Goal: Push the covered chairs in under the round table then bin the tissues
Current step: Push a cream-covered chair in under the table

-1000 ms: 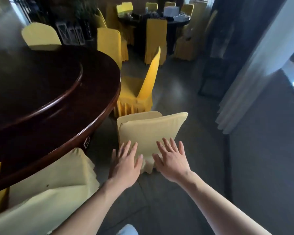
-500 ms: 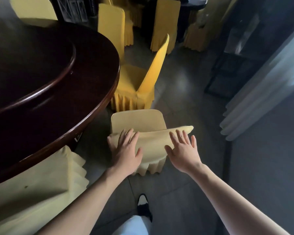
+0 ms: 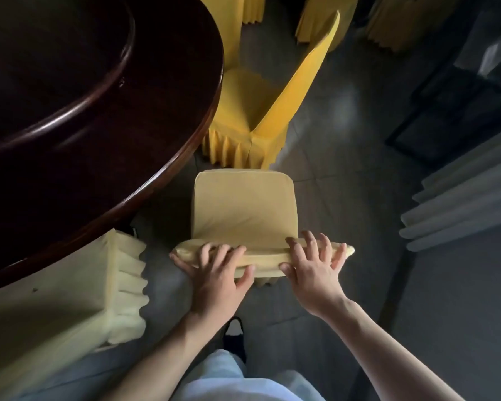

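A pale yellow covered chair (image 3: 243, 206) stands just right of the dark round table (image 3: 128, 134), its seat outside the table's rim. Both hands rest on the top of its backrest. My left hand (image 3: 217, 276) holds the left end, fingers over the top and thumb behind. My right hand (image 3: 313, 267) grips the right end the same way. No tissues are in view.
A brighter yellow covered chair (image 3: 261, 111) stands beyond, angled away from the table. Another pale covered chair (image 3: 70, 308) is tucked under the rim at lower left. More yellow chairs line the top edge. White curtain folds (image 3: 463, 195) hang at right. My shoe (image 3: 235, 334) is on the grey floor.
I stepped closer and the view tipped down over the chair. Both hands went from hovering behind the backrest to gripping its top edge.
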